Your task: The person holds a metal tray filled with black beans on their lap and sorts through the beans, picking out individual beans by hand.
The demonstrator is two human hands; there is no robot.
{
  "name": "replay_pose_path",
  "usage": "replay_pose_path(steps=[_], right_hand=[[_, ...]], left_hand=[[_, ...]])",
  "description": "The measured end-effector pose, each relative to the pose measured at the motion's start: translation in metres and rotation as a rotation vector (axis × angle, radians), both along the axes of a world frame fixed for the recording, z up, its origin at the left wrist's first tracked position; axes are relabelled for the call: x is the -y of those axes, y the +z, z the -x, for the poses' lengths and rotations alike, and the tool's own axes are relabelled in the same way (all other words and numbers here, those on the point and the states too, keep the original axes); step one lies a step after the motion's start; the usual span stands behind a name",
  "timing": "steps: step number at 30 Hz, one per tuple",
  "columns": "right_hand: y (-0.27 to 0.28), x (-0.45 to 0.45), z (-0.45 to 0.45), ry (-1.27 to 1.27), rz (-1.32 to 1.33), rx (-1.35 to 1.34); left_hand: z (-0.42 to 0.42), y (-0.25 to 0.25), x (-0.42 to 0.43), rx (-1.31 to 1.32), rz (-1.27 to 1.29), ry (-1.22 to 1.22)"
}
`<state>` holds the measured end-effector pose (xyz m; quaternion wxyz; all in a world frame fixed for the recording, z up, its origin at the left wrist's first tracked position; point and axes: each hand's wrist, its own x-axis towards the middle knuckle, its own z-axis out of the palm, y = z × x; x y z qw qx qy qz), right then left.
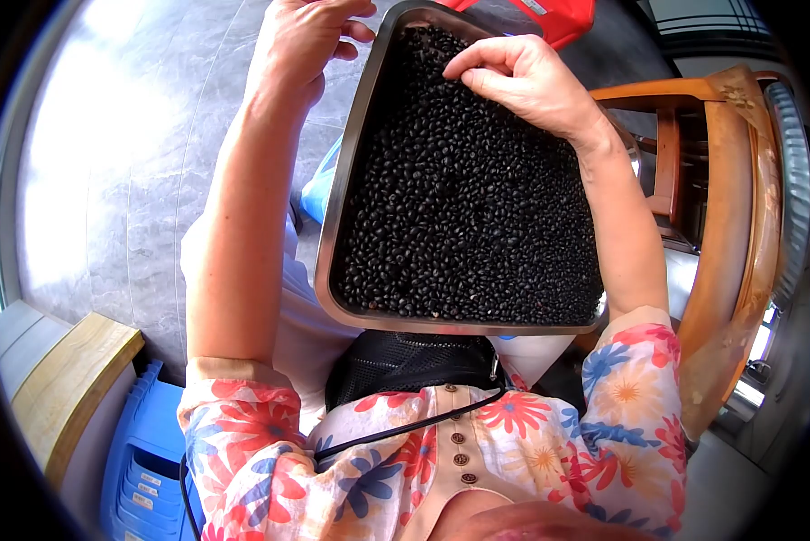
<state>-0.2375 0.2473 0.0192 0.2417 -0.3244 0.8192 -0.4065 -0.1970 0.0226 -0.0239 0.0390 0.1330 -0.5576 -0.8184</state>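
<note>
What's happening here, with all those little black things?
Someone seated or bent over a metal tray is handling what look like black beans, spread thickly across it. Their right hand is over the far end, thumb and forefinger close together at the beans; whether it grips one can't be made out. The left hand is just outside the tray's left rim, fingers curled, with nothing visible in it. A wooden chair stands to the right.

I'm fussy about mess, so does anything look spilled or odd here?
I see no spill; the beans lie within the tray. A few pale specks stand out against the black, near the rim closest to the body. The chair looks blotchy at its top corner, perhaps worn.
</note>
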Motion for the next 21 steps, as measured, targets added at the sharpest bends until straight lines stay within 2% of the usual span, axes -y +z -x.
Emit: replay_pose_path(steps=[8,12,16,19,21], right_hand=[[0.008,-0.023,0.001,-0.184,-0.198,-0.284],[0.011,-0.036,-0.014,-0.169,-0.275,-0.37],[0.018,-0.046,-0.034,-0.017,-0.143,-0.027],[0.017,-0.055,-0.031,-0.15,-0.113,-0.07],[0.012,-0.054,-0.024,-0.215,-0.133,-0.189]], left_hand=[[-0.001,0.002,0.002,0.012,0.0,0.012],[0.001,-0.008,0.008,-0.014,0.045,-0.031],[0.002,-0.008,0.008,-0.021,0.07,-0.045],[0.004,-0.011,0.008,-0.017,0.065,-0.053],[0.004,-0.01,0.008,-0.017,0.06,-0.054]])
